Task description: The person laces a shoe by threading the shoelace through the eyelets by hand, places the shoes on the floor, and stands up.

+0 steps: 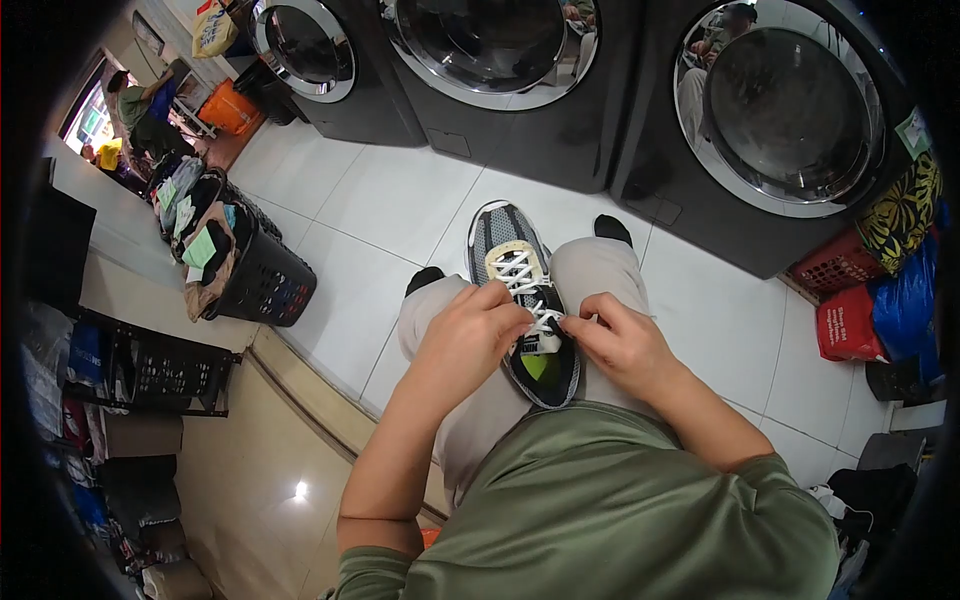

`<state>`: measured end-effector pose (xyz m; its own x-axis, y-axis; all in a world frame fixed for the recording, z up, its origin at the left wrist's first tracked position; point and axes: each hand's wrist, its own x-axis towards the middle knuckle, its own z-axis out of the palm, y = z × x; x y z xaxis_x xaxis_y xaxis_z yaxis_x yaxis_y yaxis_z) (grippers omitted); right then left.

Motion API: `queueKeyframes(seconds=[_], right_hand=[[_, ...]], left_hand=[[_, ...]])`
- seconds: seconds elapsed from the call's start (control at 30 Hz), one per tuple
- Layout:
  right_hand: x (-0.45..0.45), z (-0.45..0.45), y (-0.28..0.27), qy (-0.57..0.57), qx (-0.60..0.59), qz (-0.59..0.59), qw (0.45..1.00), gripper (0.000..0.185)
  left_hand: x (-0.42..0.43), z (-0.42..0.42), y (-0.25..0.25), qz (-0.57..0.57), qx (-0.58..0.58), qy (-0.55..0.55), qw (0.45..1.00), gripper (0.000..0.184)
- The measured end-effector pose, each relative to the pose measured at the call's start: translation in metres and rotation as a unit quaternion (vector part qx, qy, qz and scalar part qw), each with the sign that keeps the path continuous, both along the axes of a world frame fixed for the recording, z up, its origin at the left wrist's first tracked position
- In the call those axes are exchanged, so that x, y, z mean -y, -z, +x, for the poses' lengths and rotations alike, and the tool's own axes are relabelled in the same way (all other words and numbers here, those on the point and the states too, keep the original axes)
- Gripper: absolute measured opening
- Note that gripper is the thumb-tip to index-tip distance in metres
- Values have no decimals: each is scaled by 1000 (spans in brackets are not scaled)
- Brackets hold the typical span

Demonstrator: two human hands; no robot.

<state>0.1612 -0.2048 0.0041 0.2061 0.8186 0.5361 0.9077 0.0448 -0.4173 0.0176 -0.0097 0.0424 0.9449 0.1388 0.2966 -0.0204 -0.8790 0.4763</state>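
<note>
A grey and black sneaker (507, 232) rests between my knees, its toe pointing away from me. White laces (516, 268) cross its tongue, and a bright green insole (541, 372) shows in the opening. My left hand (478, 325) pinches the lace at the left side of the upper eyelets. On the other side, my right hand (622, 340) has thumb and index finger closed on the lace near the collar. The lace between both hands looks looped or crossed, but the fingers partly hide it.
Front-loading machines (520, 125) line the far side. A black laundry basket (270, 280) full of clothes stands at left, beside a floor step (300, 390). Red and blue bags (850, 325) sit at right. Another person (140, 105) is at the far left.
</note>
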Motion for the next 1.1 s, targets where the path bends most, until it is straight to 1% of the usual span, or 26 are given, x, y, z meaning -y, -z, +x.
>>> queueKeyframes(seconds=[0.07,0.17,0.3,0.37,0.4,0.5,0.6,0.7,0.8,0.9,1.0,1.07,1.1], right_hand=[[-1,2,-1,-5,21,13,1000,19],[-7,0,-1,6,18,46,999,15],[-9,-9,-3,32,-150,-25,988,7],[-11,-11,-3,49,-215,-51,974,7],[-11,-10,-3,49,-229,-53,971,7],[-13,-9,1,49,-259,-56,963,8],[-12,-7,3,48,-262,-47,963,10],[-8,-12,1,56,-262,-48,962,10],[-7,-14,-2,56,-245,-34,967,8],[-8,-15,1,49,-209,4,977,8],[-10,-13,5,44,-170,24,984,10],[-10,-11,7,48,-158,27,986,10],[-10,-12,6,50,-188,8,981,9]], left_hand=[[-3,3,-2,8,-13,17,1000,11],[-5,9,-4,1,-34,49,998,11],[-10,16,-3,-39,-61,91,993,11],[-12,17,3,-90,-87,77,989,11],[-14,18,6,-115,-99,71,986,11],[-8,16,21,-115,-24,49,992,12],[24,9,8,-120,54,-2,991,16],[34,0,21,16,91,-29,995,21],[36,-3,31,78,112,-65,989,25],[37,-4,34,138,133,-63,979,27],[34,-3,35,178,143,-25,973,23],[36,0,34,165,123,-31,978,19],[37,0,33,158,113,-35,980,17]])
